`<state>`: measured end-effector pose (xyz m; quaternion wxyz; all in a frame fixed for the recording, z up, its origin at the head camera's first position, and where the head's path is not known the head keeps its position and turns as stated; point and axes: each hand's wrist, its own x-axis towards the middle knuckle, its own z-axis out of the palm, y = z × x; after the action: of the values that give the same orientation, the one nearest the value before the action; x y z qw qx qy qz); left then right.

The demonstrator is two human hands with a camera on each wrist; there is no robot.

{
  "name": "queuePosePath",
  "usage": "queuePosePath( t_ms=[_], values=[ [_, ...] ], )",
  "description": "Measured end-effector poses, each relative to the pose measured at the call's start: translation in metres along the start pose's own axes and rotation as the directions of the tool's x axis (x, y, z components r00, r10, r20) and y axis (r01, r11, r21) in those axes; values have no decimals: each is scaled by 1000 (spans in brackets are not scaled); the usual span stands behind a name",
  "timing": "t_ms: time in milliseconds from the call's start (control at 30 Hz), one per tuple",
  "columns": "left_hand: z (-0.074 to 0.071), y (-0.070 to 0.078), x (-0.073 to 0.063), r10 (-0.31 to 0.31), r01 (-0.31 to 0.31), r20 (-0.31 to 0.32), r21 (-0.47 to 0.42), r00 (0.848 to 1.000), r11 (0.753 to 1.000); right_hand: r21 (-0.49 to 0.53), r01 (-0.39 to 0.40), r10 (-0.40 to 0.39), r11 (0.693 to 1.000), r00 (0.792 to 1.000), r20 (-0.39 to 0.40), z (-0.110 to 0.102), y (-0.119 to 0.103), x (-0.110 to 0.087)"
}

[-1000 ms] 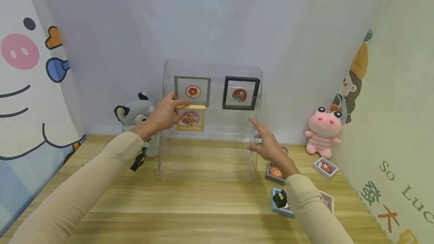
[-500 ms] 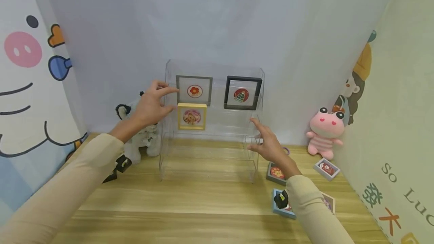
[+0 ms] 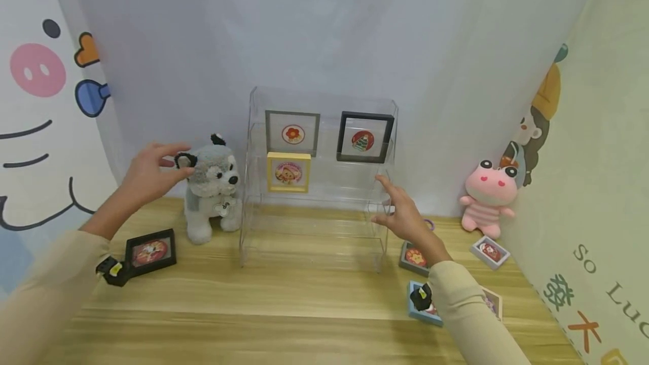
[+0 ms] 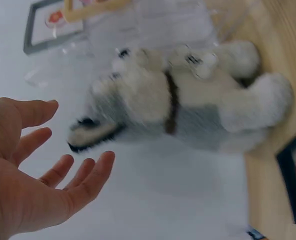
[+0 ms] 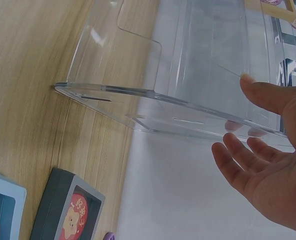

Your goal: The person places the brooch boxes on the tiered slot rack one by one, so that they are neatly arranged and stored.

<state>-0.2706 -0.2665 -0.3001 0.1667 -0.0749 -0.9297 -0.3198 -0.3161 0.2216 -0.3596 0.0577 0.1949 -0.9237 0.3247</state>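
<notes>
My left hand (image 3: 157, 170) is beside the ear of a grey-and-white plush dog (image 3: 210, 170), its fingers spread and holding nothing. The left wrist view shows a gap between fingers and thumb near the ear. A clear acrylic tiered rack (image 3: 314, 227) stands mid-table. Its upper tiers bear a grey picture frame (image 3: 318, 137), a black picture frame (image 3: 339, 138) and, lower left, a yellow picture frame (image 3: 289, 189). My right hand (image 3: 403, 216) stays at the rack's right side, the thumb and loosely bent fingers apart. In the right wrist view the fingertips lie right at the side panel.
Another black picture frame (image 3: 172, 246) lies at the left on the wooden table (image 3: 284, 331). A blue frame (image 3: 423, 316), a dark grey frame (image 3: 413, 269) and several others lie at the right, near a pink plush frog (image 3: 489, 196). A pale curtain hangs behind.
My left hand has let go of the yellow frame, which stays on the rack, and has moved left to the plush dog. The right hand has hardly moved.
</notes>
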Motion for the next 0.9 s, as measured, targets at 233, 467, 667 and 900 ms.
queuePosePath(
  t_ms=[233,467,667,900],
  values=[
    [-17,-40,-29,-145,145,6,-66,989,987,-2,-1,1,1000,1000,2,0,0,0],
    [-22,-71,-52,-226,233,70,-120,972,965,-2,-7,7,1000,1000,1,1,1,0],
    [-13,-124,-66,-345,383,236,-141,908,913,-4,-10,10,1000,1000,1,0,0,0],
    [-4,-159,-77,-432,528,450,-107,782,843,6,-12,12,1000,1000,9,0,0,0]
  ],
)
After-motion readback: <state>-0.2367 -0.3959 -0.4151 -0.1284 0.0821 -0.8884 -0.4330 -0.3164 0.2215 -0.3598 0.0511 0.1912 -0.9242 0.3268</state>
